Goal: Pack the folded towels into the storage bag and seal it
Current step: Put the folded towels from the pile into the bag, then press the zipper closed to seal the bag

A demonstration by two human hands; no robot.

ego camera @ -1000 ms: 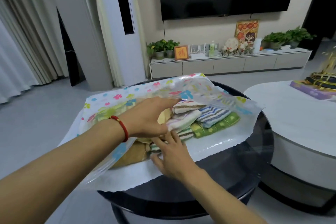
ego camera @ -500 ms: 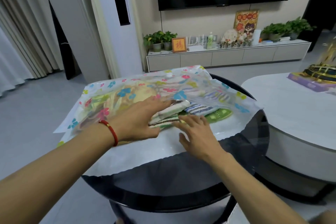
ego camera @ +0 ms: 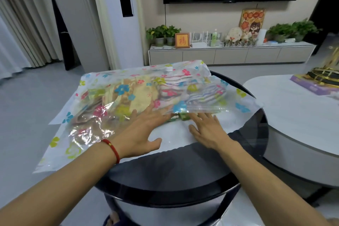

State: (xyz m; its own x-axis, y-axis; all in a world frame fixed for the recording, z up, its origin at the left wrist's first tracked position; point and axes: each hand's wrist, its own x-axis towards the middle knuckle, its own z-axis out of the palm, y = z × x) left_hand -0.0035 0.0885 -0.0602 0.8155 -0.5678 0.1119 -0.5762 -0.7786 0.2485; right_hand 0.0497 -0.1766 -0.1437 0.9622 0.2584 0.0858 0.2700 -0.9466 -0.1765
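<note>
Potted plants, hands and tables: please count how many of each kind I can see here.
Potted plants: 4
Hands: 2, left hand, right hand
Tables: 2, black round table, white table
Total: 8

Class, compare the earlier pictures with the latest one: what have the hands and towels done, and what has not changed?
Both hands have pushed the towels deeper into the bag; only a green corner still shows at the mouth. The left hand now lies flat, fingers under the top sheet; the right hand flat beside it. The bag stays unsealed on the table.
</note>
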